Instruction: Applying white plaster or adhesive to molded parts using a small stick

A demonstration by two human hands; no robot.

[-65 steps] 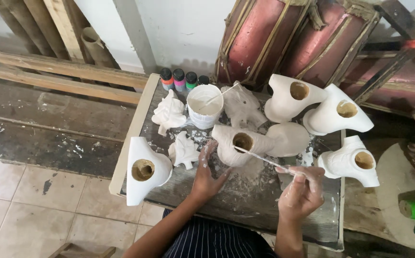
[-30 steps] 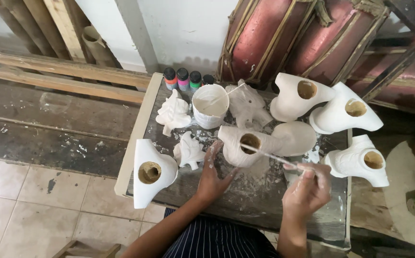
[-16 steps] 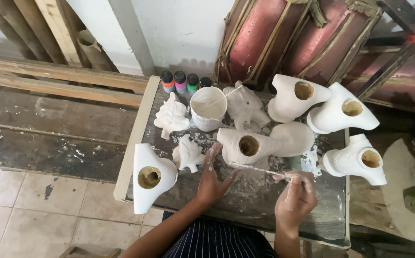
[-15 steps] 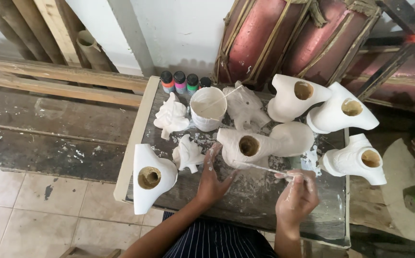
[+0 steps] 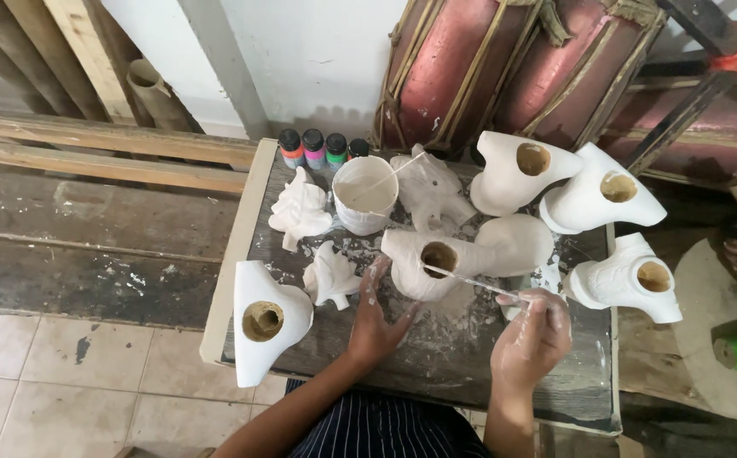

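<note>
Presently: left hand (image 5: 377, 318) open, steadying hollow white figure (image 5: 436, 263) | right hand (image 5: 529, 339) pinching thin brush (image 5: 470, 282), tip at its hole | white cup (image 5: 365, 195) beyond left hand holds white paint, stick.

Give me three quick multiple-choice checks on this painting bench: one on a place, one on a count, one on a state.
1. Where are the small paint bottles?
A. back left edge of the table
B. on the floor
C. by the right hand

2. How many bottles?
A. two
B. four
C. six

3. The left hand:
A. rests against the white hollow figure
B. holds the cup
C. hangs off the table

Answers: 1 A, they stand beside the white cup. 2 B, four caps show. 3 A, its fingers touch the figure while the right hand holds a thin brush.
</note>
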